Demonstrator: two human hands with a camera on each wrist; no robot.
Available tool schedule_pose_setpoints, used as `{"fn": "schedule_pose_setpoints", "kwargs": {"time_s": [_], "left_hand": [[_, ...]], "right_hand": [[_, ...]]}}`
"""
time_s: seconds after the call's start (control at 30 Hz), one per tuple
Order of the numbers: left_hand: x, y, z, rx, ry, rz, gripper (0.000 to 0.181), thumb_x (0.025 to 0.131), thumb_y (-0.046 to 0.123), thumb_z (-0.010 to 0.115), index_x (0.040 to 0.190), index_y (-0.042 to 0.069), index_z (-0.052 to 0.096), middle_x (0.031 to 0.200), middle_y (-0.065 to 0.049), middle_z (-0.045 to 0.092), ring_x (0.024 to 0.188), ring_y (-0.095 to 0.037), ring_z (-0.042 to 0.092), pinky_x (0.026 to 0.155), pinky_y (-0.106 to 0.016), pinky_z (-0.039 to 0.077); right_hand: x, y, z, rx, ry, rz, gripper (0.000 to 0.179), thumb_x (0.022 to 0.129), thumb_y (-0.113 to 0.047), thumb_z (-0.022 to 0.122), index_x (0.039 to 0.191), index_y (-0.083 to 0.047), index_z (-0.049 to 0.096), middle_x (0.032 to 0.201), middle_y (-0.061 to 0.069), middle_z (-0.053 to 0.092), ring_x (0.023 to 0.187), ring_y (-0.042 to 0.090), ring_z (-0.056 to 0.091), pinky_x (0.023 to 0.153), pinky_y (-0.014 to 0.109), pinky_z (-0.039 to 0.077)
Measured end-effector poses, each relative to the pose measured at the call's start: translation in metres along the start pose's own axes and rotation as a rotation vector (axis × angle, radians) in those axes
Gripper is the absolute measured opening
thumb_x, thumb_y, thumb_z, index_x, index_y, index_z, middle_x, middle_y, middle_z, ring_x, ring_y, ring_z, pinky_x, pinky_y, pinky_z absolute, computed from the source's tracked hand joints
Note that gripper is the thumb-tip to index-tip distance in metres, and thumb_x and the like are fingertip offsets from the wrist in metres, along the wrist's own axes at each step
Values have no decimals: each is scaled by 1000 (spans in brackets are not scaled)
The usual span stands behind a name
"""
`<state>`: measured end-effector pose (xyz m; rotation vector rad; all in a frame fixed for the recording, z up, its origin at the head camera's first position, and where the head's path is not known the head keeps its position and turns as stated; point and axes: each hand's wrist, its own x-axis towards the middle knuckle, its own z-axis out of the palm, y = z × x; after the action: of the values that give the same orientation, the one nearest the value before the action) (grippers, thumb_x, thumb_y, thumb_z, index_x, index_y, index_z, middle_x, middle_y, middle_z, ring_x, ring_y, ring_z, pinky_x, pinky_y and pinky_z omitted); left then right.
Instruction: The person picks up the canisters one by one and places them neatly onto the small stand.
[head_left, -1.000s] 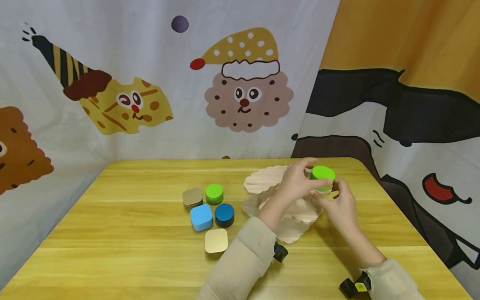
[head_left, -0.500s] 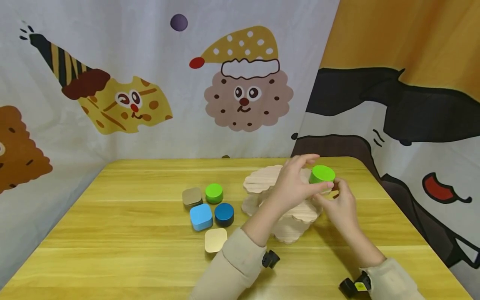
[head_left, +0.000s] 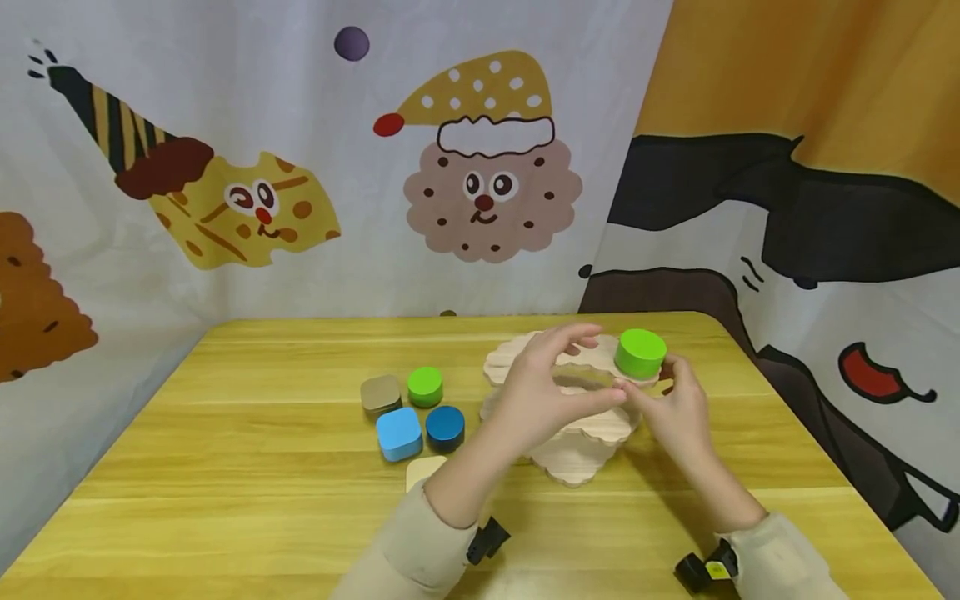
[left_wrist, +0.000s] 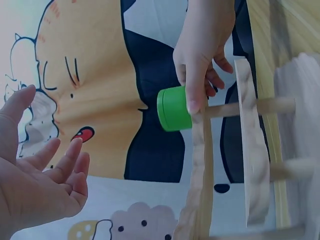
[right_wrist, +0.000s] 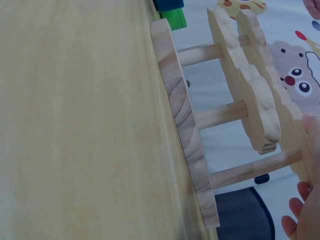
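A green round block sits on the right end of the top board of a three-tier wooden stand with scalloped edges. Round dowels join the stand's boards, as the right wrist view shows. My left hand is in the air in front of the stand, fingers spread and nothing in them. In the left wrist view it is apart from the green block. My right hand grips the top board's right edge beside the block, thumb at the edge and fingers curled beneath.
Left of the stand lie a smaller-looking green round block, dark blue round block, light blue square block, stacked brownish square pieces and a cream square block, partly behind my left arm. A printed curtain hangs behind the table.
My left hand has let go of the green round block and moved left and toward me. The block stays on the top board. My right hand keeps its hold.
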<state>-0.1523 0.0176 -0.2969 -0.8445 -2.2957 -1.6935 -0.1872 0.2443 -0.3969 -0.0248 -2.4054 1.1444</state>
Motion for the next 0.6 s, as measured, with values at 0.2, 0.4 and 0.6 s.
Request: {"fn": "schedule_pose_setpoints", "kwargs": {"time_s": [0.2, 0.4, 0.6], "left_hand": [[-20, -2, -22, 2, -19, -31, 63, 76, 28, 83, 132, 26, 55, 116, 11, 58, 109, -14, 48, 90, -36, 43], [-37, -11, -43, 8, -24, -82, 62, 76, 29, 83, 131, 28, 55, 117, 13, 58, 110, -13, 49, 91, -42, 41], [-51, -21, -60, 19, -26, -105, 63, 75, 26, 84, 131, 28, 55, 116, 10, 61, 107, -13, 51, 93, -44, 36]], "right_hand": [[-1, 0, 1, -2, 0, 9, 65, 77, -34, 81, 121, 3, 50, 102, 15, 53, 81, 24, 45, 61, 25, 36], [0, 3, 3, 1, 9, -1, 66, 76, -33, 82, 121, 4, 50, 101, 15, 52, 79, 22, 44, 59, 25, 36], [-1, 4, 2, -3, 10, -3, 65, 77, -32, 81, 121, 4, 50, 103, 14, 52, 78, 22, 43, 60, 26, 36]]}}
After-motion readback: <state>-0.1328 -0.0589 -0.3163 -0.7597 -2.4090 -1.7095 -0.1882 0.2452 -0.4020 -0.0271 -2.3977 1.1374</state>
